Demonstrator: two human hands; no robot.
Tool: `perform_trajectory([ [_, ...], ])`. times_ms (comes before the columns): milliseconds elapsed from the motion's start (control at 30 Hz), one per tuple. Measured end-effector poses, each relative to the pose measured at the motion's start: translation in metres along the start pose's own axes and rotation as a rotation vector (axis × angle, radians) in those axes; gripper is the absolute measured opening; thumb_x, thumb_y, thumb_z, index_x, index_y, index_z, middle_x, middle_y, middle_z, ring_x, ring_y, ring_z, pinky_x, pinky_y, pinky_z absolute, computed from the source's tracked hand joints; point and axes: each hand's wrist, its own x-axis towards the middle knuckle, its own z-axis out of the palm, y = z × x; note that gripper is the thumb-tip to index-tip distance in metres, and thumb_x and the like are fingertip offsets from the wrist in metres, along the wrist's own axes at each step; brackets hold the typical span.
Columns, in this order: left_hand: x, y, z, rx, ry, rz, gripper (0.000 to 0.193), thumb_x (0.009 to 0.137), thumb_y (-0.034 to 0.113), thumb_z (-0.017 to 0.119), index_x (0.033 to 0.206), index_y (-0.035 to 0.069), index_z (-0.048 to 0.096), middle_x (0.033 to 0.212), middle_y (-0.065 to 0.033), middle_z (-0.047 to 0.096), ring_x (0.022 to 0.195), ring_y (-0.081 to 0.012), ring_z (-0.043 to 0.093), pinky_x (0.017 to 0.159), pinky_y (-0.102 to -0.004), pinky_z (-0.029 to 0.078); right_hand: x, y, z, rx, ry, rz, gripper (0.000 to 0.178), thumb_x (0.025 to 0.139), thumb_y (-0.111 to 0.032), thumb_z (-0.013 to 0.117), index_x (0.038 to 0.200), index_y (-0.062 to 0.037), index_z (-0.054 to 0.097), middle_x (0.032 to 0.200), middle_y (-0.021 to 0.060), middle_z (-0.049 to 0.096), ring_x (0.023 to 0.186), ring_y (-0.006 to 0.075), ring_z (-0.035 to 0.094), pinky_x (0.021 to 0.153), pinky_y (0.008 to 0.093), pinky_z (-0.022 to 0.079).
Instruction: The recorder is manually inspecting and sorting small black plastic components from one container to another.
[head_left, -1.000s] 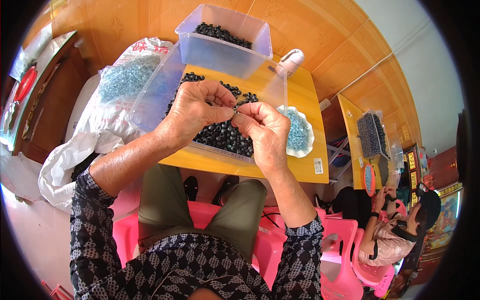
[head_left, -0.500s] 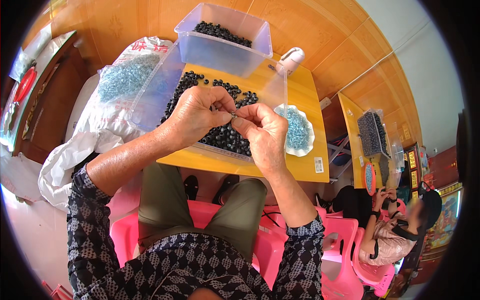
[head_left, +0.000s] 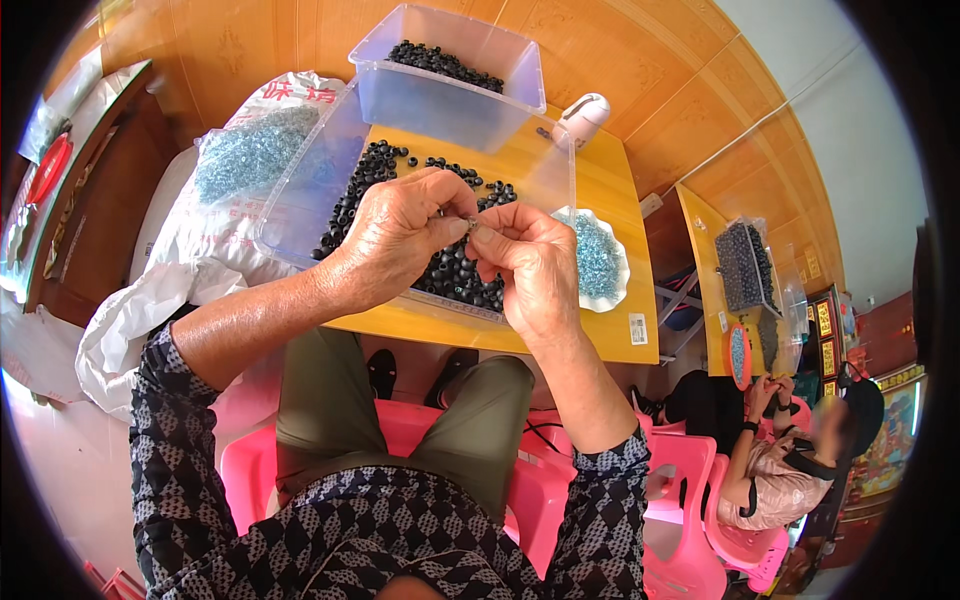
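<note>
My left hand (head_left: 405, 232) and my right hand (head_left: 528, 255) meet over a clear plastic tray (head_left: 285, 215). Thumb and fingers of each are pinched together, tip to tip. Between them is a small greyish piece (head_left: 471, 225), mostly hidden by the fingertips, its kind too small to make out. Loose black bead-like parts (head_left: 455, 275), round with holes, lie in the tray below and around both hands. Just right of my right hand, a white scalloped dish (head_left: 622, 290) holds small clear bluish pieces (head_left: 594, 255).
Behind the tray a clear bin (head_left: 440, 100) contains more black parts. A pale bottle-like object (head_left: 582, 118) stands on the yellow table (head_left: 610, 185). White sacks (head_left: 235, 225) with a heap of bluish pieces (head_left: 250, 155) are at left. A co-worker (head_left: 790, 450) sits at a second table, far right.
Both hands stay pinched together at almost the same place, with slight shifts of the fingers. My right wrist has turned a little.
</note>
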Motion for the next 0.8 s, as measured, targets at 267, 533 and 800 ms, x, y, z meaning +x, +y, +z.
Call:
perform_trajectory([
  [267,0.0008,-0.0006,-0.0009,-0.232,-0.039,-0.146,0.007,0.079,0.002,0.057,0.086,0.001,0.058,0.074,0.0033,0.054,0.072,-0.0051,0.046,0.065,-0.0224,0.04,0.0026,-0.0031,0.0,0.069,-0.013,0.082,0.009,0.078,-0.004,0.062,0.079,0.0043,0.058,0.065,0.0087,0.057,0.053,0.0129,0.049,0.05,0.0229,0.039],
  [533,0.0024,0.0052,-0.003,-0.377,-0.026,-0.354,0.005,0.08,0.004,0.059,0.083,0.002,0.061,0.067,0.0053,0.052,0.059,-0.0018,0.043,0.051,-0.0186,0.036,0.0051,-0.0019,-0.0005,0.111,-0.031,0.161,0.01,0.08,-0.005,0.06,0.077,0.0045,0.057,0.065,0.0083,0.055,0.053,0.014,0.047,0.05,0.0244,0.038],
  [800,0.0046,-0.0021,-0.0028,-0.315,-0.05,-0.331,0.006,0.081,0.009,0.061,0.082,0.003,0.061,0.065,0.0037,0.052,0.054,-0.0013,0.039,0.046,-0.0173,0.031,0.0058,-0.0002,-0.0036,0.031,-0.056,0.106,0.009,0.08,-0.005,0.061,0.079,0.0032,0.058,0.068,0.0073,0.058,0.055,0.0118,0.049,0.051,0.0219,0.039],
])
